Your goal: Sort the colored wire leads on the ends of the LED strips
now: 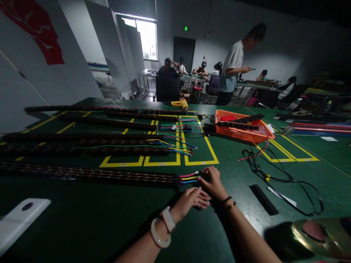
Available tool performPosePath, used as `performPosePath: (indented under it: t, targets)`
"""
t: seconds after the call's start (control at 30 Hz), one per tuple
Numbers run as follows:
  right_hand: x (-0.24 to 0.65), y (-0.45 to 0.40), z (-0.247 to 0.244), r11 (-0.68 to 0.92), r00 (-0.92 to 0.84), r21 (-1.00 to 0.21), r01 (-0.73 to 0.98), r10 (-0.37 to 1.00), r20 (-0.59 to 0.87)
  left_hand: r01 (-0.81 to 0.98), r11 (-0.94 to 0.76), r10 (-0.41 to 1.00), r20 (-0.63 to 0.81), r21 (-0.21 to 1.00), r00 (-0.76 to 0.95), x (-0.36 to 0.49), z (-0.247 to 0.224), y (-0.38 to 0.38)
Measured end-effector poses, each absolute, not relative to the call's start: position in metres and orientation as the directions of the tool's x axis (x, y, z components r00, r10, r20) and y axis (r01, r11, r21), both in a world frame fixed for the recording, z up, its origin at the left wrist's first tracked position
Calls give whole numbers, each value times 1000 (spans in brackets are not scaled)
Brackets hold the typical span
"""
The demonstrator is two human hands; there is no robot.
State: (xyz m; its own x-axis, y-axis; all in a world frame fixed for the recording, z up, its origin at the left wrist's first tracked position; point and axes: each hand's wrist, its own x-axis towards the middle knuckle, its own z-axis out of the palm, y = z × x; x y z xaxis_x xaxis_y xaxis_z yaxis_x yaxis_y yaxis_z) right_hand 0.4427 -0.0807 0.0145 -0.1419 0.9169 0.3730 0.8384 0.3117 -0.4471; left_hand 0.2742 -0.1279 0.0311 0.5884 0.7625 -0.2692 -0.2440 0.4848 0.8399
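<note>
My right hand [214, 182] is at the wire ends of a long dark strip bundle [109, 174], thumb and forefinger apart. Its thumb tip is beside the yellow wire [189, 178] and the blue wire [192, 182]; whether they touch is unclear. The red wire [189, 175] ends in a ring terminal near the forefinger. Just below and to the left, my left hand [190, 201] hovers over the green table [95, 219] with its fingers loosely spread. Tiny bright spots show at its fingertips, too small to identify.
More wired strips [117, 149] lie behind, across yellow tape outlines. An orange basket [241, 133] holds dark strips. Black cable [285, 179] coils at the right, near a black strip [263, 199] and a shiny gold object [315, 232]. A yellow heat gun [180, 104] lies behind; a person stands beyond.
</note>
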Motion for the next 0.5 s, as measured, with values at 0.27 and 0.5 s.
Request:
performPosePath:
  t: [0.27,0.5]
  targets:
    - [395,-94,41,529,-398,-309,790,827,397,-90,103,865,-45,991,499,225,91,-140]
    - [362,-86,41,579,-514,-289,763,813,273,88,-173,872,194,981,-448,82,89,-121]
